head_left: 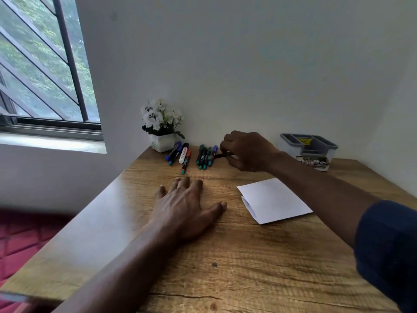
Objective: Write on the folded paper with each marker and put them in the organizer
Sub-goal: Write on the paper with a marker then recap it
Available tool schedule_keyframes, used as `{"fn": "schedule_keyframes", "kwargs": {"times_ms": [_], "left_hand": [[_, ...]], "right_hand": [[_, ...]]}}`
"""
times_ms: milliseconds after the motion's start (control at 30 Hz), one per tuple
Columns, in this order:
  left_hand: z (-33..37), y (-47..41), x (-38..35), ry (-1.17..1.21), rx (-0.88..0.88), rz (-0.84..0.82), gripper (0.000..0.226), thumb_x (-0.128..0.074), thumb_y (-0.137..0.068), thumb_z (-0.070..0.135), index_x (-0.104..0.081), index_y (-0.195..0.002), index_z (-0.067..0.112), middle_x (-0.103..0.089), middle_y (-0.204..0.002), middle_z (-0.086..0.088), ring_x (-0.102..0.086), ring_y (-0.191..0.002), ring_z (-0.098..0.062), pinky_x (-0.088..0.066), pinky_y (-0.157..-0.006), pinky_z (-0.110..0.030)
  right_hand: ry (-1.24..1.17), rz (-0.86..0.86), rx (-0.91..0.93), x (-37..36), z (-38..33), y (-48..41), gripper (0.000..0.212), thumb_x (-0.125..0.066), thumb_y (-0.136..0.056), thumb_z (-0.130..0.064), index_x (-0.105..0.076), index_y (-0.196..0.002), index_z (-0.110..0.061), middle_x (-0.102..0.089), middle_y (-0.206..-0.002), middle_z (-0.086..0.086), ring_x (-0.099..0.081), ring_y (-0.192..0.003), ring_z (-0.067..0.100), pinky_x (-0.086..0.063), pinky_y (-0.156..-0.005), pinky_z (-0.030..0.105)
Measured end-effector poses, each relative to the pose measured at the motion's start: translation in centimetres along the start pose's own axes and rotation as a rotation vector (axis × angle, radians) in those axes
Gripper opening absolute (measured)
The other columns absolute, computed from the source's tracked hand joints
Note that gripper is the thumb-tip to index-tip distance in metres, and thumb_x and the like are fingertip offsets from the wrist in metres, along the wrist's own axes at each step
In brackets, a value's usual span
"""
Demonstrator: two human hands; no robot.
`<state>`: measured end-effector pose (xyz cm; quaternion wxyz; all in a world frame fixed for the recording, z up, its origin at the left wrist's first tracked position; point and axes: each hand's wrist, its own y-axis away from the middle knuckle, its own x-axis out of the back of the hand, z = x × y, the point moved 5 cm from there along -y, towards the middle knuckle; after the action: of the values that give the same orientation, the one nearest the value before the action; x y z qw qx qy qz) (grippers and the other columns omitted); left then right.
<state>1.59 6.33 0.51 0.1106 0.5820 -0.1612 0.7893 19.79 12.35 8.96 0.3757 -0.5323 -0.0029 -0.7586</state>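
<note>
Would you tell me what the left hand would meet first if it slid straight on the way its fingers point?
Probably the red-capped marker, lying just ahead of the left hand; depth is unclear.

My left hand (187, 206) lies flat, palm down, fingers straight and slightly spread, thumb splayed out to the right, holding nothing. Its bare forearm runs back toward the lower left of my feed. My right hand (246, 152) reaches farther forward, knuckles up and fingers curled, with thumb and fingertips pinching the end of a dark marker (222, 155). The right forearm crosses in from the lower right, bare up to a dark blue sleeve (388, 245) near the elbow.
</note>
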Motion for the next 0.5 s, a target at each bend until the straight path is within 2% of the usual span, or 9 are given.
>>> {"fn": "schedule_keyframes", "kwargs": {"times_ms": [100, 167, 233, 267, 333, 400, 500], "left_hand": [[0.3, 0.4, 0.6, 0.047, -0.029, 0.052, 0.096, -0.032, -0.075, 0.091, -0.022, -0.154, 0.038, -0.030, -0.163, 0.003, -0.029, -0.148, -0.021, -0.024, -0.117, -0.055], [0.6, 0.9, 1.4, 0.138, -0.104, 0.195, 0.085, -0.036, -0.080, 0.085, -0.022, -0.151, 0.042, -0.040, -0.157, 0.006, -0.042, -0.141, -0.019, -0.035, -0.111, -0.051], [1.0, 1.5, 2.6, 0.286, -0.226, 0.363, 0.072, -0.045, -0.085, 0.077, -0.030, -0.146, 0.042, -0.055, -0.143, 0.012, -0.054, -0.126, -0.008, -0.049, -0.100, -0.044], [1.3, 1.7, 3.0, 0.358, -0.281, 0.417, 0.066, -0.051, -0.087, 0.071, -0.035, -0.144, 0.041, -0.060, -0.133, 0.015, -0.059, -0.116, -0.001, -0.054, -0.092, -0.040], [1.6, 1.8, 3.5, 0.475, -0.346, 0.450, 0.056, -0.063, -0.089, 0.059, -0.044, -0.138, 0.040, -0.068, -0.115, 0.018, -0.065, -0.099, 0.004, -0.058, -0.077, -0.034], [1.8, 1.7, 3.4, 0.527, -0.374, 0.436, 0.047, -0.067, -0.090, 0.050, -0.051, -0.133, 0.039, -0.072, -0.097, 0.018, -0.070, -0.085, 0.001, -0.059, -0.068, -0.034], [1.8, 1.5, 3.0, 0.548, -0.403, 0.427, 0.035, -0.068, -0.093, 0.041, -0.058, -0.126, 0.038, -0.071, -0.086, 0.016, -0.071, -0.071, -0.007, -0.058, -0.059, -0.032]], "right_hand": [[-0.563, 0.283, -0.335, 2.7, 0.4, 1.8, 0.011, -0.071, -0.085, -0.023, -0.066, -0.092, -0.016, -0.070, -0.084, -0.002, -0.067, -0.076, 0.022, -0.056, -0.068, 0.040], [-1.029, 0.430, -0.521, 3.2, -0.2, 3.6, 0.007, -0.072, -0.087, -0.014, -0.066, -0.087, -0.012, -0.073, -0.074, 0.003, -0.069, -0.065, 0.024, -0.057, -0.061, 0.036], [-1.481, 0.465, -0.626, 2.5, -1.5, 5.4, 0.005, -0.069, -0.090, -0.013, -0.066, -0.087, -0.010, -0.075, -0.072, 0.008, -0.071, -0.061, 0.024, -0.056, -0.055, 0.031], [-1.634, 0.456, -0.661, 2.0, -2.4, 6.2, 0.007, -0.069, -0.088, -0.016, -0.067, -0.089, -0.009, -0.075, -0.073, 0.010, -0.072, -0.061, 0.024, -0.057, -0.055, 0.030], [-1.830, 0.442, -0.713, 0.7, -4.0, 7.5, 0.011, -0.067, -0.084, -0.016, -0.068, -0.090, -0.007, -0.076, -0.075, 0.013, -0.074, -0.063, 0.025, -0.059, -0.056, 0.030], [-1.977, 0.435, -0.773, -0.7, -5.1, 8.0, 0.005, -0.064, -0.087, -0.008, -0.067, -0.089, -0.006, -0.076, -0.076, 0.015, -0.075, -0.063, 0.026, -0.060, -0.056, 0.030], [-2.108, 0.353, -0.829, -1.7, -6.0, 8.1, 0.007, -0.066, -0.089, -0.009, -0.071, -0.093, -0.008, -0.076, -0.081, 0.015, -0.076, -0.068, 0.025, -0.060, -0.058, 0.030]]}}
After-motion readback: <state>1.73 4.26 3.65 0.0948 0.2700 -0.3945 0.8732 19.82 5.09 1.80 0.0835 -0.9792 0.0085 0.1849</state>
